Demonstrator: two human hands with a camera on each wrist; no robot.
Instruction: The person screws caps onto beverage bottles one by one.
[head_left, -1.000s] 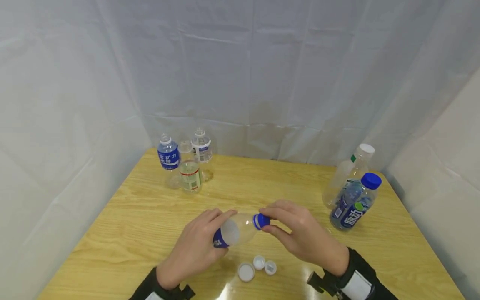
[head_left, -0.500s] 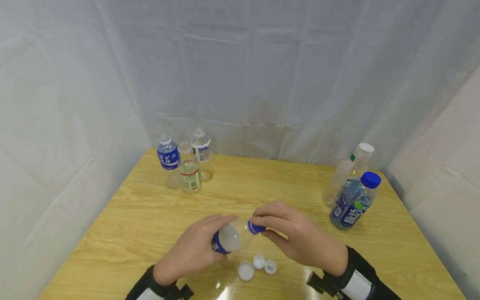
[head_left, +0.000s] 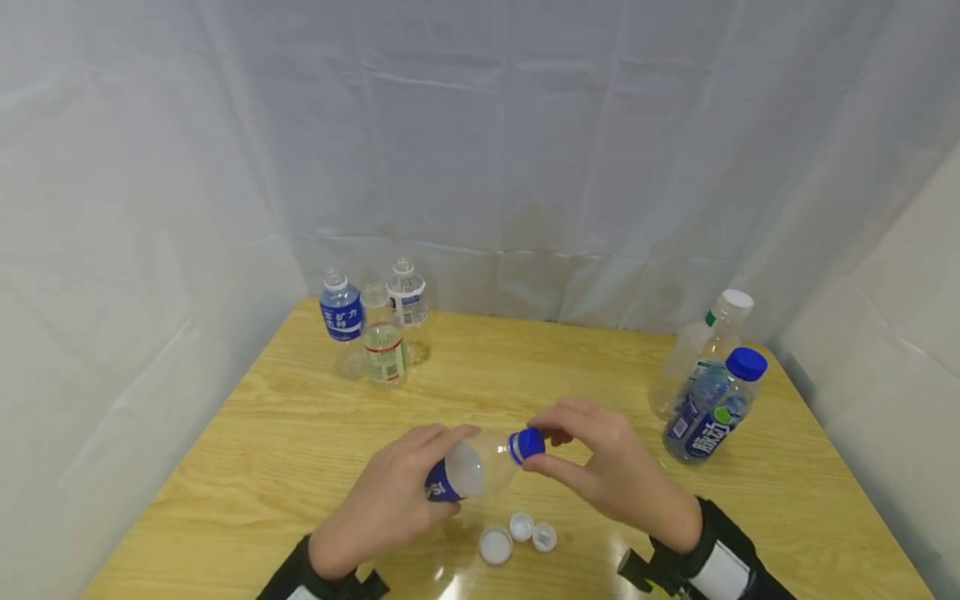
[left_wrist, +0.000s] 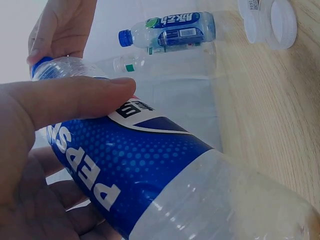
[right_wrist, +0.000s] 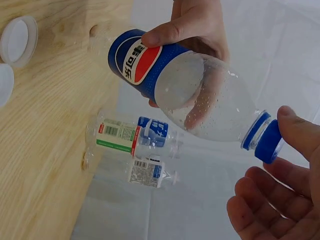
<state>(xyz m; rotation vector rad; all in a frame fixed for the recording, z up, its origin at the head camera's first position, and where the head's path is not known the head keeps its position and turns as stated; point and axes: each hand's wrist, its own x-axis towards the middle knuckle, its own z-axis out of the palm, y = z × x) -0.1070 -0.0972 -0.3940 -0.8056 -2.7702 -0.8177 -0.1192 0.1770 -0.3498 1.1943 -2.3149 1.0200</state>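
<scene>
My left hand (head_left: 390,496) grips a clear plastic Pepsi bottle (left_wrist: 145,155) round its blue label, holding it tilted above the table with its neck pointing right. On the neck sits a blue bottle cap (right_wrist: 270,142), which my right hand (head_left: 611,471) pinches between thumb and forefinger. Between this cap and the blue ring (right_wrist: 255,130) below it, a strip of clear neck shows in the right wrist view. The other right-hand fingers are loosely bent, off the bottle. Below the hands, three white caps (head_left: 495,546) lie close together on the table.
At the table's (head_left: 262,467) back left stand three uncapped bottles: one blue-labelled (head_left: 342,321), one green-labelled (head_left: 385,354), one white-labelled (head_left: 408,304). To the right are a white-capped bottle (head_left: 686,358) and a blue-capped bottle (head_left: 708,417). Pale sheeting (head_left: 502,167) surrounds the table.
My right hand turned with the cap half a second ago, dipping left and down, and is now back right with its fingers placed differently on the cap. The left hand keeps holding the bottle.
</scene>
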